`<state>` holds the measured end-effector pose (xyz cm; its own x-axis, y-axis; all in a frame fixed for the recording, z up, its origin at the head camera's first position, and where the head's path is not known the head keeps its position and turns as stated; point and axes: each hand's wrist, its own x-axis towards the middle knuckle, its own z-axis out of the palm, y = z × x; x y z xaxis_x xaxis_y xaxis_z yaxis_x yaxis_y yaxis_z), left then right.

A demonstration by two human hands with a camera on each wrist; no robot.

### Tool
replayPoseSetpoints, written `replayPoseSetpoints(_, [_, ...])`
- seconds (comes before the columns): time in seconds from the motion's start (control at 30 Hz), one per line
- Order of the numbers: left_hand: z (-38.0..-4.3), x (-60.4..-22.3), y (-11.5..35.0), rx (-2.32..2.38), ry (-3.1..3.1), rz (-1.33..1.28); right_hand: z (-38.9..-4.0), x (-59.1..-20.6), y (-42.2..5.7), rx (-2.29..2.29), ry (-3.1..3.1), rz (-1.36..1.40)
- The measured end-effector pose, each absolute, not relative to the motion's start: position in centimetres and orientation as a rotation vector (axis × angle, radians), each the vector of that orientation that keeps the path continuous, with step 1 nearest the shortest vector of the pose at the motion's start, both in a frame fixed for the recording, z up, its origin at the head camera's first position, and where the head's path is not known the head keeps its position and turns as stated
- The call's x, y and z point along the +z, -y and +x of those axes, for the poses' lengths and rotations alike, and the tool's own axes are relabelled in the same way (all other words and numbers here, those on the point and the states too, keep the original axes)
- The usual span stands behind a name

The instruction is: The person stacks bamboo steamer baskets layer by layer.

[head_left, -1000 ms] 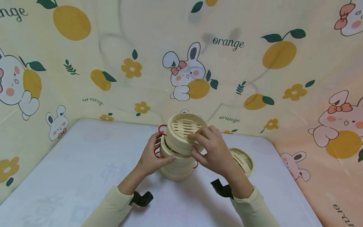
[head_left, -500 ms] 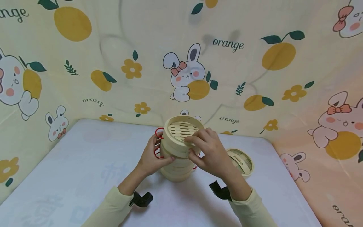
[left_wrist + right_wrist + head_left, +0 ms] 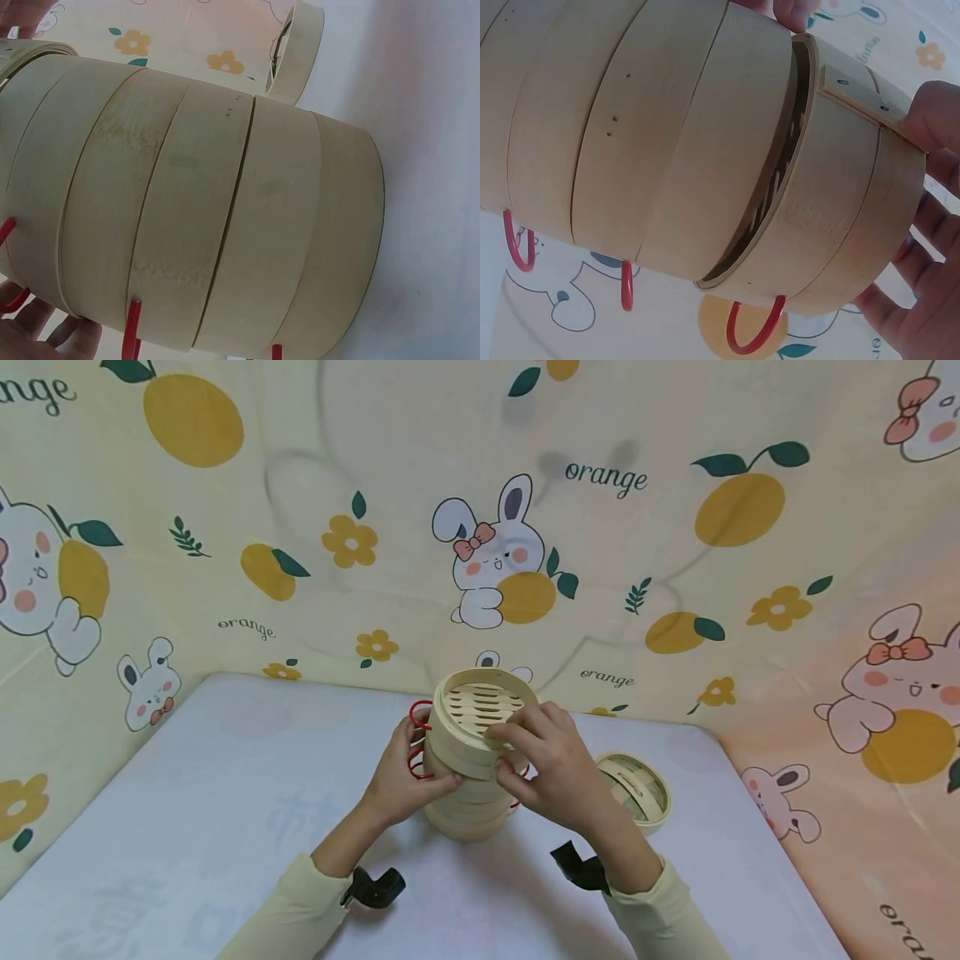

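A stack of pale bamboo steamer baskets (image 3: 467,821) with red loop handles stands upright in the head view. On it sits the top steamer basket (image 3: 463,745), its slatted floor showing. My right hand (image 3: 553,764) pinches this basket's near right wall, fingers over the rim and thumb outside. My left hand (image 3: 397,783) grips the stack's left side just beneath, thumb across the front and fingertips hidden behind. From the right wrist, a dark wedge-shaped gap shows between the top basket (image 3: 832,202) and the one below (image 3: 720,135).
A woven bamboo steamer lid (image 3: 637,787) lies on the white tabletop (image 3: 225,802), right of the stack and partly behind my right forearm. A cloth backdrop (image 3: 397,443) printed with rabbits and oranges rises behind the table. Black wrist mounts (image 3: 375,887) stick out from both sleeves.
The top basket has come down and slightly left onto the stack, narrowing the gap seen from the head. My right hand moved with it; my left hand stayed in place.
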<state>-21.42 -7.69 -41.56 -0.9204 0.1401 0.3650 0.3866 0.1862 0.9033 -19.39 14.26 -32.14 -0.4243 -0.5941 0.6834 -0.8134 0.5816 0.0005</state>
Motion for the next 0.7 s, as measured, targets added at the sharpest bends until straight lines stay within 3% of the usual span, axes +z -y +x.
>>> replayPoseSetpoints(0.7, [-21.49, -41.56, 7.74, -1.775, 2.260, -0.529, -19.54, -32.48, -13.81, 0.426, 2.128, 1.125])
